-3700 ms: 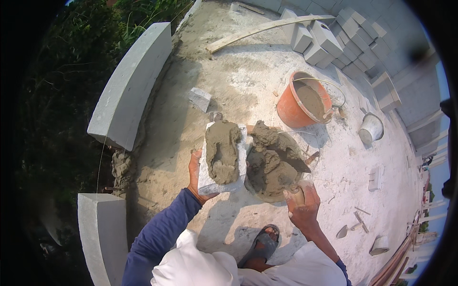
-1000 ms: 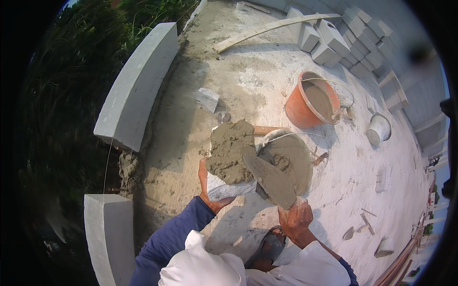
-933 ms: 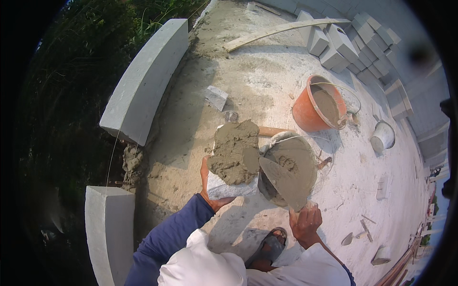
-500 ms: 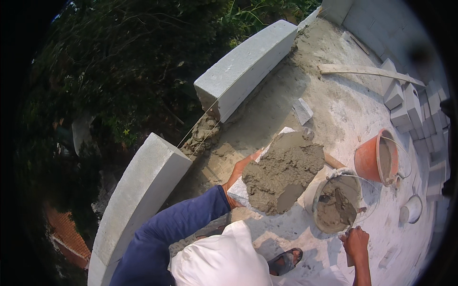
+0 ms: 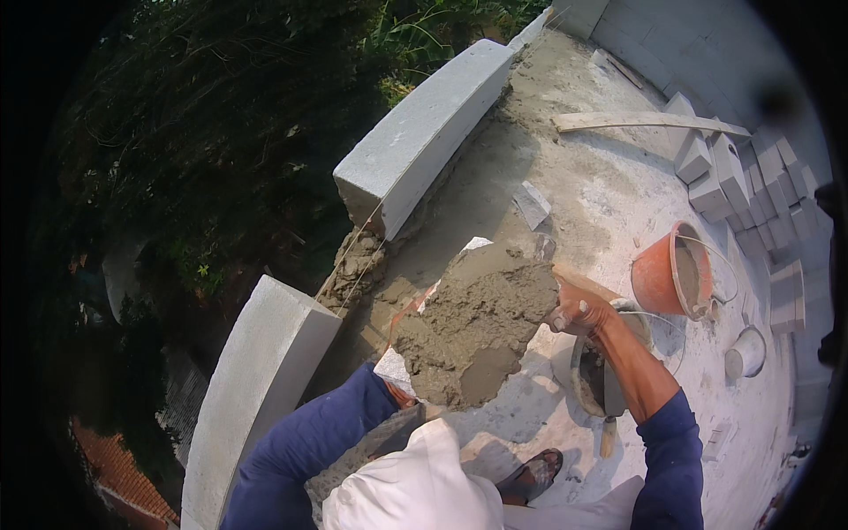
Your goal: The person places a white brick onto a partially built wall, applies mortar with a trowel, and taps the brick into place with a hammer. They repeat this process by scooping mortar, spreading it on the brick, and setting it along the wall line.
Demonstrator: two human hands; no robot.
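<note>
A pale concrete block (image 5: 394,372), its top heaped with wet grey mortar (image 5: 481,318), hangs between my two hands. At its left side my left hand (image 5: 402,396) grips it, mostly hidden by block and mortar. My right hand (image 5: 580,305) is closed at the opposite end, its fingertips partly hidden by the mortar's edge. Under my right forearm stands a mortar bucket (image 5: 587,380); a trowel (image 5: 609,428) with a wooden handle rests against it. Ahead, a bed of mortar (image 5: 358,261) fills the gap between two laid blocks, the far one (image 5: 424,132) and the near one (image 5: 261,380).
A string line (image 5: 360,231) runs along the laid blocks; beyond them is a drop with trees. An orange bucket (image 5: 658,274) of mortar, a small pail (image 5: 746,353), a block fragment (image 5: 532,205), a wooden plank (image 5: 649,121) and stacked blocks (image 5: 751,181) lie to the right.
My right hand has left the trowel at the bucket and moved up to the block's right end. The mortar-topped block has shifted left in the view.
</note>
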